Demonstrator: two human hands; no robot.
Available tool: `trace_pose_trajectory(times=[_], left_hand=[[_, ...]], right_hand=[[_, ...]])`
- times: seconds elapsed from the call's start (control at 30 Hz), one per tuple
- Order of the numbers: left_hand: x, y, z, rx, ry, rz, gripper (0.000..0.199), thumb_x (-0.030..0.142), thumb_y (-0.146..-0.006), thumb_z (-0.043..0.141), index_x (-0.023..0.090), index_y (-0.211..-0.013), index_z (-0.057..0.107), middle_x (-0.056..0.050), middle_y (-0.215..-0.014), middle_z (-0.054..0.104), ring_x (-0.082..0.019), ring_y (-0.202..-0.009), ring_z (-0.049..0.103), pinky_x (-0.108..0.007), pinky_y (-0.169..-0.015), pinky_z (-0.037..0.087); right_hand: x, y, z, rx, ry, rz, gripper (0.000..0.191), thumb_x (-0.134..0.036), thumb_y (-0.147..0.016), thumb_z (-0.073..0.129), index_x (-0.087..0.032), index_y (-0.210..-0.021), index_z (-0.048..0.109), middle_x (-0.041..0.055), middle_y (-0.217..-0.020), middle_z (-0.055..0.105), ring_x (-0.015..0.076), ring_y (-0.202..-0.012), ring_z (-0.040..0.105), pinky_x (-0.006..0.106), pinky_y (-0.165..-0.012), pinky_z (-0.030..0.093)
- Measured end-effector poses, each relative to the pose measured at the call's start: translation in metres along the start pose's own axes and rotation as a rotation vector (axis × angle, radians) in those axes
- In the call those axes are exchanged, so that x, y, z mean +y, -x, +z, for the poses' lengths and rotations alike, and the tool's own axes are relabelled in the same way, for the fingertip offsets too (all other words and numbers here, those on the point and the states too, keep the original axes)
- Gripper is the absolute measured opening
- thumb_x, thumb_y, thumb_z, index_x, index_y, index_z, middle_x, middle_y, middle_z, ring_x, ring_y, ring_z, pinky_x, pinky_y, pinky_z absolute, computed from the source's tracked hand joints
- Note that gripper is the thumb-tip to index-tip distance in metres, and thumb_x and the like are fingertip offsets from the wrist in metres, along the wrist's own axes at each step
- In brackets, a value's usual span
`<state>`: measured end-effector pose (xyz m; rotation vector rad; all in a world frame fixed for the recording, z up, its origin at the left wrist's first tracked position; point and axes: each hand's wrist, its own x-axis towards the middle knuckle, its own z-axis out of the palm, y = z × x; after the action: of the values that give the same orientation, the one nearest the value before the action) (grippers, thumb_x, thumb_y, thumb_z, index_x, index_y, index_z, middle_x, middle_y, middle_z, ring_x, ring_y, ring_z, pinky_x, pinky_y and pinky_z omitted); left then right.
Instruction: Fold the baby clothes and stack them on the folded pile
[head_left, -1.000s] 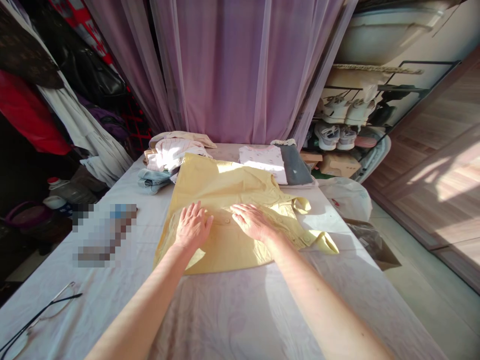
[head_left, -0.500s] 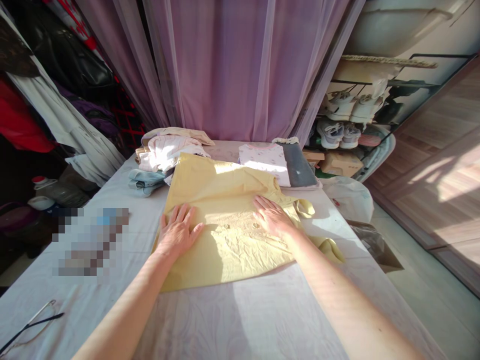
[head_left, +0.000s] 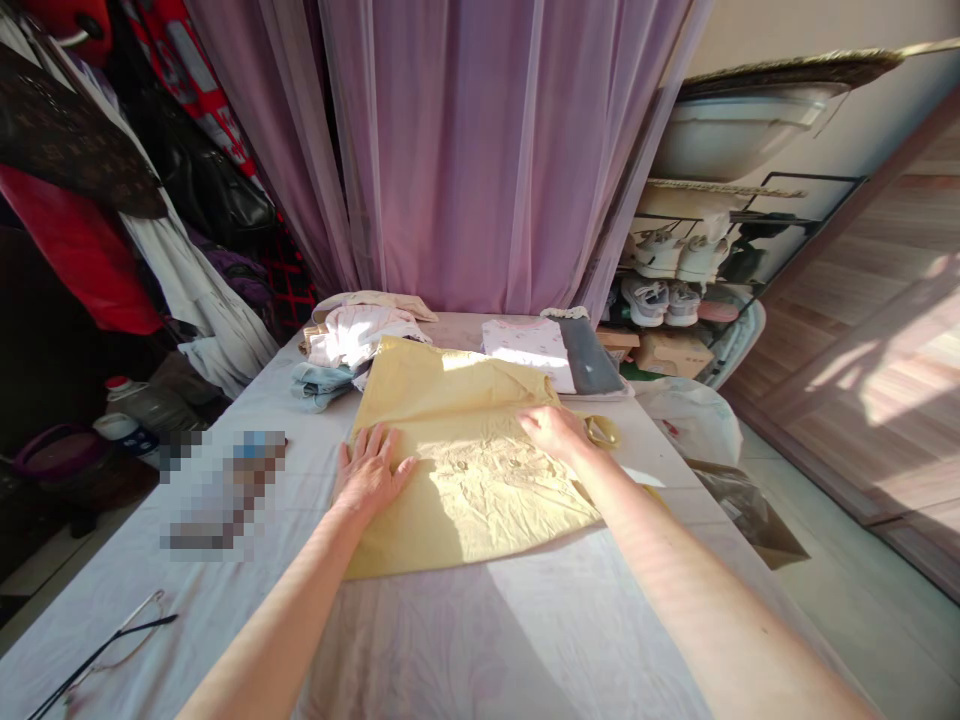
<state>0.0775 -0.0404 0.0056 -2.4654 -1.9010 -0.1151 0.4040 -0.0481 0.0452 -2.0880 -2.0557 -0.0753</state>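
A pale yellow cotton shirt [head_left: 465,480] lies spread and wrinkled on the sheet-covered table [head_left: 450,640]. My left hand [head_left: 371,472] rests flat on the shirt's left part, fingers spread. My right hand [head_left: 551,432] lies on the shirt's far right part, close to a bunched yellow sleeve cuff [head_left: 601,431]. Neither hand holds anything. The forearm of my right arm hides part of the shirt's right edge, and no buttons show.
Folded clothes [head_left: 360,337] and a folded white top [head_left: 526,352] lie beyond the shirt, with a grey garment [head_left: 590,355] beside it. A pixelated object [head_left: 225,490] and glasses [head_left: 112,642] lie to the left. Sheer purple curtains [head_left: 465,160] hang behind the table.
My right hand has slid towards the far right of the shirt, and my left hand has moved left. The buttons visible earlier no longer show. The camera view has tilted upward slightly.
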Motion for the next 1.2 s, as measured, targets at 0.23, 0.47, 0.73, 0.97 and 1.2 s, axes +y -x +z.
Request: trace_pose_trajectory(times=[0.23, 0.47, 0.73, 0.97, 1.2], left_hand=[[-0.005, -0.001, 0.007, -0.011, 0.098, -0.043, 0.057, 0.049, -0.096, 0.034, 0.024, -0.146, 0.044, -0.011, -0.156, 0.039, -0.031, -0.144, 0.03, -0.059, -0.113, 0.025], [-0.03, -0.053, -0.049, 0.264, 0.087, -0.024, 0.043, 0.036, -0.092, 0.043, 0.026, -0.131, 0.058, -0.008, -0.133, 0.062, -0.027, -0.125, 0.052, -0.042, -0.107, 0.036], [-0.023, -0.163, -0.106, 0.137, -0.119, 0.153, 0.063, 0.031, -0.089, 0.048, 0.02, -0.149, 0.035, -0.011, -0.149, 0.048, -0.028, -0.14, 0.037, -0.046, -0.114, 0.021], [-0.023, -0.167, -0.119, 0.032, -0.192, 0.187, 0.031, 0.029, -0.083, 0.047, 0.023, -0.102, 0.071, -0.007, -0.106, 0.073, -0.027, -0.107, 0.062, -0.041, -0.097, 0.036], [-0.042, -0.076, -0.136, 0.169, 0.095, 0.288, 0.021, 0.027, -0.079, 0.051, 0.023, -0.094, 0.066, -0.002, -0.109, 0.073, -0.02, -0.098, 0.065, -0.031, -0.091, 0.045]], right_hand=[[0.007, -0.065, -0.021, 0.091, 0.021, 0.2, 0.052, -0.037, -0.088, 0.053, -0.02, -0.137, 0.054, 0.0129, -0.131, 0.063, 0.0288, -0.118, 0.058, 0.037, -0.092, 0.043], [0.016, -0.063, -0.02, 0.063, 0.044, 0.072, 0.027, -0.031, -0.085, 0.051, -0.024, -0.097, 0.075, 0.0051, -0.099, 0.075, 0.0214, -0.096, 0.065, 0.028, -0.077, 0.041], [0.022, -0.045, -0.011, 0.094, -0.004, -0.011, 0.023, -0.029, -0.088, 0.053, -0.023, -0.097, 0.073, 0.0036, -0.097, 0.075, 0.0206, -0.094, 0.065, 0.029, -0.08, 0.043], [0.021, -0.033, -0.007, 0.088, -0.046, -0.002, 0.023, -0.022, -0.088, 0.053, -0.024, -0.1, 0.072, 0.0042, -0.102, 0.075, 0.0215, -0.099, 0.066, 0.03, -0.085, 0.045], [0.022, 0.007, 0.0, 0.145, -0.155, -0.056, 0.025, -0.016, -0.086, 0.05, -0.024, -0.095, 0.073, 0.0048, -0.102, 0.074, 0.0211, -0.099, 0.064, 0.032, -0.093, 0.043]])
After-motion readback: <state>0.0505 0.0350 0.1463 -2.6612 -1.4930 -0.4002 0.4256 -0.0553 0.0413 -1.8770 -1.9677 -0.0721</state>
